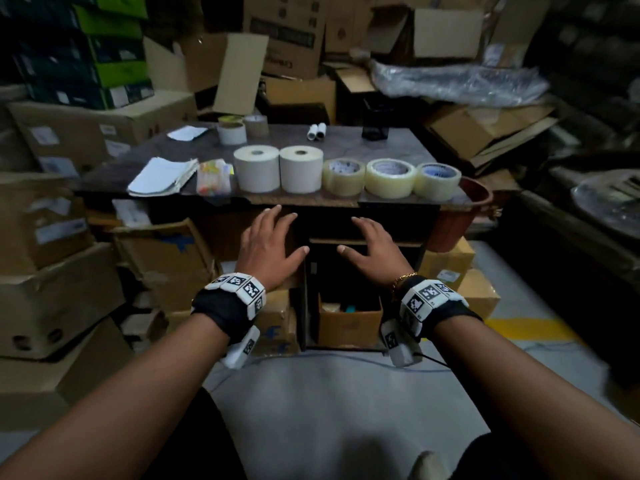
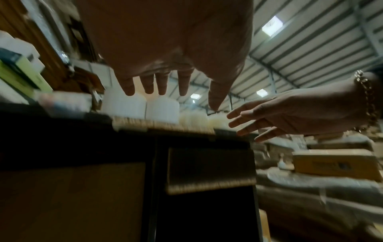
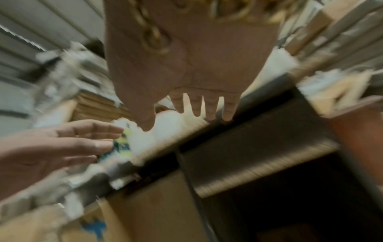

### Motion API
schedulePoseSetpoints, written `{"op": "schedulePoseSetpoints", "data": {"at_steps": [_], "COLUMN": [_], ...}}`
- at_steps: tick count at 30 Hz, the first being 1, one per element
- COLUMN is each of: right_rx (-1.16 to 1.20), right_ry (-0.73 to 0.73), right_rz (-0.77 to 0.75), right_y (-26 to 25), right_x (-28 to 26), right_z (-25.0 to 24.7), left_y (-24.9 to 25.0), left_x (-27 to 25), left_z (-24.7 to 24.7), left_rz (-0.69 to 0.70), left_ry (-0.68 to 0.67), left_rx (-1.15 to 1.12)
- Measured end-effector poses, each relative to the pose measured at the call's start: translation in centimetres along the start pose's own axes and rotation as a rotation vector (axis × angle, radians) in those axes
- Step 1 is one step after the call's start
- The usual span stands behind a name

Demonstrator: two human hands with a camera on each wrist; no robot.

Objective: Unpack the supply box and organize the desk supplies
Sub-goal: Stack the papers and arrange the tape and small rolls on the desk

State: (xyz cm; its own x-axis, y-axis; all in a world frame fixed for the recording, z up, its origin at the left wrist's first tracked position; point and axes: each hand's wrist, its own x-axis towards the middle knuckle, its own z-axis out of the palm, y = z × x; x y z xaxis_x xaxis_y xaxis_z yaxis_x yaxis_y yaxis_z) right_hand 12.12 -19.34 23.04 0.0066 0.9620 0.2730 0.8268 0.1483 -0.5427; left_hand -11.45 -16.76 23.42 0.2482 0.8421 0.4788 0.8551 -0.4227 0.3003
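Note:
Along the front edge of the dark desk (image 1: 346, 142) stand two white label rolls (image 1: 277, 169) and three clear tape rolls (image 1: 391, 176). Left of them lie a pack of coloured markers (image 1: 213, 176) and a stack of papers (image 1: 161, 176). Below the desk sits a small open cardboard box (image 1: 349, 322) with a few items inside. My left hand (image 1: 268, 242) and my right hand (image 1: 372, 249) hover in front of the desk edge, palms down, fingers spread, holding nothing. The left wrist view shows the left hand's fingers (image 2: 157, 85) straight; the right wrist view, blurred, shows the right hand's fingers (image 3: 207, 108) straight.
Further back on the desk are more tape rolls (image 1: 235, 129), two small white tubes (image 1: 317, 130), a paper slip (image 1: 185, 133) and a black mesh holder (image 1: 375, 121). Stacked cardboard boxes (image 1: 52, 220) crowd the left and back. A red-brown bucket (image 1: 460, 216) hangs at the desk's right.

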Motion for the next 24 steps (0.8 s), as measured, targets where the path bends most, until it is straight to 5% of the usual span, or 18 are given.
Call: {"op": "schedulePoseSetpoints", "data": {"at_steps": [7,13,18,24], "right_rx": [0.057,-0.09,-0.058,0.065], "right_ry": [0.259,0.328,0.19,-0.076], "right_rz": [-0.224,-0.308,-0.259,-0.158], "right_y": [-6.0,-7.4,-9.0,-14.0], "right_x": [6.1,16.9,24.6,28.3], "right_z": [-4.0,-4.7,-3.5,-1.8], "left_y": [-0.6,-1.9,-4.2,-10.1], "left_x": [6.4,17.0,22.7,23.7], "left_z": [-3.2,-2.9,-2.8,-7.8], "left_rz": [0.147,0.116,-0.043,-0.19], "left_ry": [0.166,0.319,0.259,0.079], "left_rx": [0.01,-0.007,-0.044,-0.068]}}
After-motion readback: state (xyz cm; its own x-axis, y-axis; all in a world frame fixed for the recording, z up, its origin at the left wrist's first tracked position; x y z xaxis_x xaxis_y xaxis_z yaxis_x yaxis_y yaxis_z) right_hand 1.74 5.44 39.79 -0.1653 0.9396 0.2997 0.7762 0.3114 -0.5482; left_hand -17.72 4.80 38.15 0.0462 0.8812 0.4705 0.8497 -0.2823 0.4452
